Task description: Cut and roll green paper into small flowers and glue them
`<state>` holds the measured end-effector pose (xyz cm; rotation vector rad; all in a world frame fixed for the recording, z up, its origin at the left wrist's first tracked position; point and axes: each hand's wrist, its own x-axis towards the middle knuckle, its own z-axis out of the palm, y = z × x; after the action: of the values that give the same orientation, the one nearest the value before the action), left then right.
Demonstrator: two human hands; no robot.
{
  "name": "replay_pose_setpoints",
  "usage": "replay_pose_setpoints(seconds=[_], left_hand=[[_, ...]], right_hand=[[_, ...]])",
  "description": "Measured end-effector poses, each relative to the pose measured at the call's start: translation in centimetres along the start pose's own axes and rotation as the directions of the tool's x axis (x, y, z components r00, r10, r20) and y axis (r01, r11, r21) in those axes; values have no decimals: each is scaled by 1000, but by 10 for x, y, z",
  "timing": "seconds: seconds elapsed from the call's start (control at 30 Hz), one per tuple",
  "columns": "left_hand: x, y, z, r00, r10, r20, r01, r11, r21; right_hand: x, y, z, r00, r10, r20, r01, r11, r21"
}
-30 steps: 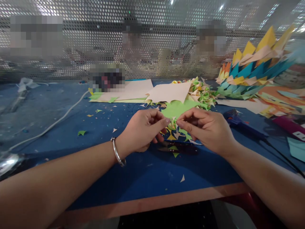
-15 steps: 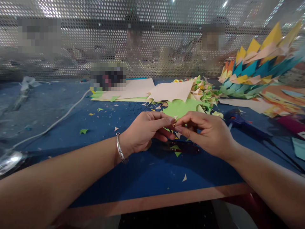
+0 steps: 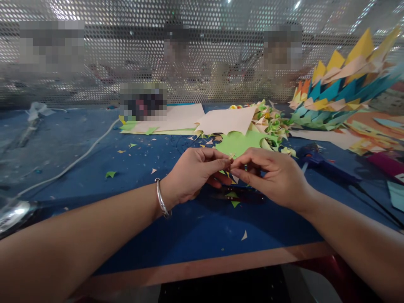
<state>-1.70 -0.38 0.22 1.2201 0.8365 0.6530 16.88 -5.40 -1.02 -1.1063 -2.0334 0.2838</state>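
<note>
Nearest, the wooden front edge (image 3: 202,266) of a blue-topped table (image 3: 176,227), with a loose pale paper chip (image 3: 244,236) lying on the blue. Above it, the left hand (image 3: 192,173), a silver bangle (image 3: 162,203) on its wrist, and the right hand (image 3: 274,176), fingertips meeting over the table; both pinch one small pale paper scrap (image 3: 231,156) between thumb and forefinger, each hand closed on it, the scrap held clear of the surface. Directly beneath the hands, a scatter of yellow and green triangular offcuts (image 3: 234,203). Right of the hands, a blue glue gun (image 3: 315,160) lying flat. Just beyond the fingers, a green cut sheet (image 3: 236,143), then a cream sheet (image 3: 225,121) and a heap of curled paper pieces (image 3: 273,122). Left, a white cable (image 3: 72,162) running across the blue. Far right, a stack of pointed teal, yellow and cream papers (image 3: 337,94). Behind all, a perforated metal screen (image 3: 126,50); people sit blurred beyond it.
</note>
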Motion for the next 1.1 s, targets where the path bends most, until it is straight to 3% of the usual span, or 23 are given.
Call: replay_pose_setpoints(seconds=[0.17,0.4,0.7,1.1], left_hand=[[-3,2,1,999,-1,35,-4,990,137],[-4,4,1,998,21,55,-30,986,166],[-7,6,1,995,58,86,-76,973,220],[-7,5,2,992,50,115,-76,968,239]], right_hand=[[2,-1,0,992,123,-25,-119,985,125],[5,-2,1,965,262,9,-251,916,314],[9,-2,-1,911,401,91,-405,836,371],[9,-5,-2,893,424,147,-444,787,428]])
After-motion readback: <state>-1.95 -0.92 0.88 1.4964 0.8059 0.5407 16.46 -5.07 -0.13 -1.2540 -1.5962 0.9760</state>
